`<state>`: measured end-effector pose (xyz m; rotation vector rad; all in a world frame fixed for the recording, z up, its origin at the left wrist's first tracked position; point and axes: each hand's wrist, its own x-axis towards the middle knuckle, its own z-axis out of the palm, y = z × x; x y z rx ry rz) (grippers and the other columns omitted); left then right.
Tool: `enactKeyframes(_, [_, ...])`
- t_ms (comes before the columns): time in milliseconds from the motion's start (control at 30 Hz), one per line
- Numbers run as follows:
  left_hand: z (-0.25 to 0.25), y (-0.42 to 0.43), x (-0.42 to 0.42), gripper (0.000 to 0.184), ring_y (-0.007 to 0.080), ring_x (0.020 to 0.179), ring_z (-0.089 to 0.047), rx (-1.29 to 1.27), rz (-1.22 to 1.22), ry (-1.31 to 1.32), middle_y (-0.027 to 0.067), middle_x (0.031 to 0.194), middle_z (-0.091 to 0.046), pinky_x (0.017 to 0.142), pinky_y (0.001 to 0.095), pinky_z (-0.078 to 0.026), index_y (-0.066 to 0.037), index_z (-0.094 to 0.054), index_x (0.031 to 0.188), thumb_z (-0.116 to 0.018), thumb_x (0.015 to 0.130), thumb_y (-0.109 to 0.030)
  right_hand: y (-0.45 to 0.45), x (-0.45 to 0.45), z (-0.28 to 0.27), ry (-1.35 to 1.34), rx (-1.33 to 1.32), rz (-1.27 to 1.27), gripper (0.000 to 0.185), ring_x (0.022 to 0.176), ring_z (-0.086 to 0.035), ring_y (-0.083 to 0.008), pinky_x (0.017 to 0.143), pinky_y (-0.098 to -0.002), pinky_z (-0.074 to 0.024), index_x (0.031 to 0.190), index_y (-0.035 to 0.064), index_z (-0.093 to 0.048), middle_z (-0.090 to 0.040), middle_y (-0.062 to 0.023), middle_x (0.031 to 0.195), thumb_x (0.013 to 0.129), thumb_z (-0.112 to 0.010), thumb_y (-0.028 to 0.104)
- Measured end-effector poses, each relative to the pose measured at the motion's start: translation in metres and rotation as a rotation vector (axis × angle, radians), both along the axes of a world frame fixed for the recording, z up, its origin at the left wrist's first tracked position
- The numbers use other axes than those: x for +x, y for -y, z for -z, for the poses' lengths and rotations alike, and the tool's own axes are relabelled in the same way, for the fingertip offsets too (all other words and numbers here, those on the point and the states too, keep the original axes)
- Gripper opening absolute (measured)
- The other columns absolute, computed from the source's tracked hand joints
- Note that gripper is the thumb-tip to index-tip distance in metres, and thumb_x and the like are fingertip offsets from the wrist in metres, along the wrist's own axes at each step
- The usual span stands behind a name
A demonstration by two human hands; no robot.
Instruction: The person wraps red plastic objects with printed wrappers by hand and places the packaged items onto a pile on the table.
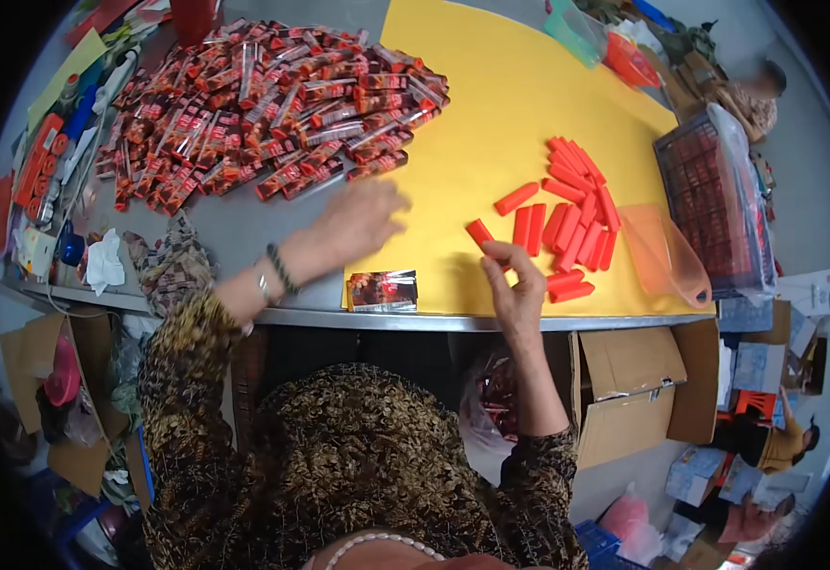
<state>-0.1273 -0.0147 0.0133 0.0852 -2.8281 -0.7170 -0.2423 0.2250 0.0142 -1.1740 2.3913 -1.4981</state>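
Note:
My right hand (516, 283) pinches a red stick-shaped piece (478, 231) between thumb and fingertips, above the yellow sheet. To its right lies a loose group of similar red pieces (567, 223). My left hand (362, 220) is over the sheet's left edge, just below a large heap of small printed red-and-dark tubes (272, 114). Its fingers are apart and slightly blurred, and I see nothing in them. A small stack of printed labels (382, 291) rests between my hands near the front edge.
An orange translucent scoop (667, 252) lies at the right of the yellow sheet (491, 85). Beyond it stands a crate (714, 199) filled with red items. A crumpled cloth (175, 261) and tools crowd the left. Cardboard boxes (629, 394) are below the table edge; other people are at far right.

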Motion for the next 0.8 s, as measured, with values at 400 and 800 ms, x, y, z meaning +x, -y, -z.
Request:
enactKeyframes(400, [0.020, -0.040, 0.031, 0.018, 0.0318, 0.086, -0.057, 0.208, 0.002, 0.209, 0.0115, 0.081, -0.059, 0.075, 0.0411, -0.044, -0.004, -0.055, 0.076, -0.069, 0.071, -0.013, 0.019, -0.035, 0.020, -0.615, 0.516, 0.026, 0.034, 0.087, -0.059, -0.0301, 0.071, -0.0398, -0.0473, 0.101, 0.0052, -0.064, -0.061, -0.0121, 0.088, 0.070, -0.074, 0.014])
enactKeyframes(800, [0.026, -0.038, 0.035, 0.015, 0.0318, 0.079, -0.065, 0.222, -0.065, 0.053, 0.0147, 0.085, -0.067, 0.070, 0.0416, -0.051, -0.004, -0.066, 0.093, -0.065, 0.079, -0.010, 0.016, -0.020, 0.007, 0.260, 0.064, -0.050, 0.031, 0.080, -0.053, -0.0109, 0.072, -0.0272, -0.0427, 0.102, 0.0032, -0.060, -0.057, -0.0004, 0.086, 0.072, -0.071, 0.003])
